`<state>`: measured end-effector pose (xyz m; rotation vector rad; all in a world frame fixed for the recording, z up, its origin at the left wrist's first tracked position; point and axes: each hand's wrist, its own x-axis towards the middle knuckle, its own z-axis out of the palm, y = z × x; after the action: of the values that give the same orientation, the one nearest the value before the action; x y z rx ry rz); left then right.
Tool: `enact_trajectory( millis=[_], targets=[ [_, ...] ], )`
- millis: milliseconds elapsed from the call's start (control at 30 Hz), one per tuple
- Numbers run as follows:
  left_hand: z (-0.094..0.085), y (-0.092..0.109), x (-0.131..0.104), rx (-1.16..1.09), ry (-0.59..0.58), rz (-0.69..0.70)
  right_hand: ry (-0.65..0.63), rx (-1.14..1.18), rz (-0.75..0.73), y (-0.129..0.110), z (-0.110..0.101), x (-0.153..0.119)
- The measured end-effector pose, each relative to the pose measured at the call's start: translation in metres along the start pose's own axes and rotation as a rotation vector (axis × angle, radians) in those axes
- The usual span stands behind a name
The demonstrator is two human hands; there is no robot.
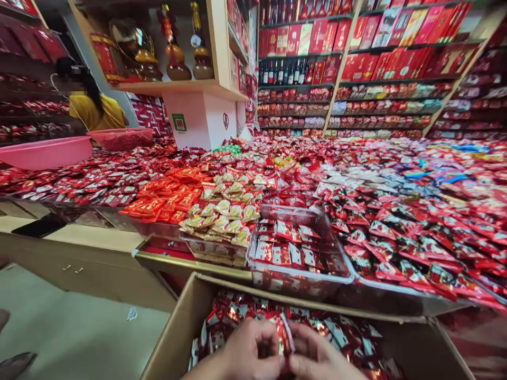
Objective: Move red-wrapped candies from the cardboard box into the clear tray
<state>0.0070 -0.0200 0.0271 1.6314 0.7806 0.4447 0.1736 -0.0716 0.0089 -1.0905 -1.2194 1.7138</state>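
At lower centre we see a brown cardboard box (186, 322) of red-and-silver candy packets (332, 330). At centre, gold-and-white sweets (225, 211) sit beside orange-red packets (166, 198); at left, pink basins (45, 152).

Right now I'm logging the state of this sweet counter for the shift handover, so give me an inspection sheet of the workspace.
Surface: display counter, covered almost edge to edge with wrapped sweets.
Job's things: cardboard box of red-wrapped sweets below the counter; clear plastic tray partly filled with red and white packets.
Clutter: heap of gold-wrapped sweets; orange-red packets; pink basin and pink basket at the far left.
Hands: left hand and right hand together over the box, pinching a bunch of red packets.
Cables: nothing seen.
Surroundings: shelves of red gift boxes and bottles; a person in a yellow top behind the counter.
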Motion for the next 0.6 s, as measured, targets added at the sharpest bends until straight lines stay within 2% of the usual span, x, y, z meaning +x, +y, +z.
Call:
enact_trajectory(
  millis=[67,100,200,300,433,500,600],
  targets=[
    [0.003,0.010,-0.003,0.079,0.001,0.084,0.045,0.264,0.068,-0.009,0.006,-0.001],
    [0.002,0.013,-0.005,0.056,-0.012,0.094,0.087,0.301,0.078,-0.015,0.009,-0.003],
    [-0.003,0.015,-0.006,-0.119,0.012,0.032,0.157,0.280,0.046,-0.027,0.011,-0.008],
    [-0.008,0.008,-0.004,-0.259,0.081,-0.034,0.192,0.265,0.013,-0.025,0.010,-0.008],
    [-0.007,0.001,0.002,-0.344,0.023,-0.041,0.144,0.233,0.007,-0.013,0.006,-0.002],
    [-0.006,-0.001,0.004,-0.371,0.022,-0.051,0.150,0.077,-0.051,-0.011,0.005,-0.001],
    [-0.005,-0.006,0.004,-0.436,-0.036,-0.121,0.267,-0.516,-0.216,-0.008,0.002,-0.003]
  ],
)
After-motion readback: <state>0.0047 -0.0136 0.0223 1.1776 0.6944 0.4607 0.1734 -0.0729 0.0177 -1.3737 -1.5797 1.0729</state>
